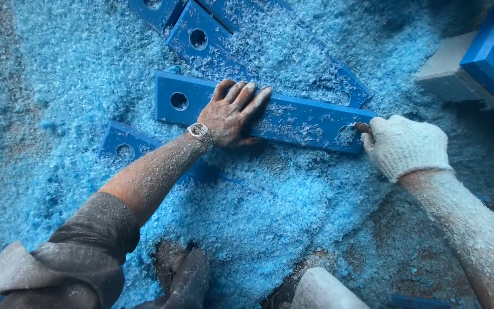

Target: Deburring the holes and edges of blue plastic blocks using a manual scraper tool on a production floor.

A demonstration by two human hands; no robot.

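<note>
Blue shavings (pixel 293 229) are covering the whole floor, and the long flat blue plastic bar with round holes near its ends (pixel 293 117) is lying across them in the middle. Beyond the bar, more blue bars (pixel 201 35) are lying half buried; nearer than its left end another bar (pixel 122 146) is showing through the chips. To the bar's right, a blue block on a grey slab (pixel 490 54) is closing off that side. The bare left hand (pixel 230 114), wearing a wristwatch (pixel 199 131), is lying open and flat, pressing on the bar's middle. The white-gloved right hand (pixel 404 146) is gripping a small dark tool (pixel 363 127) at the bar's right hole. Judging by the chips, much trimming is done; this hole is being worked. Room is lying open nearer than the bar.
</note>
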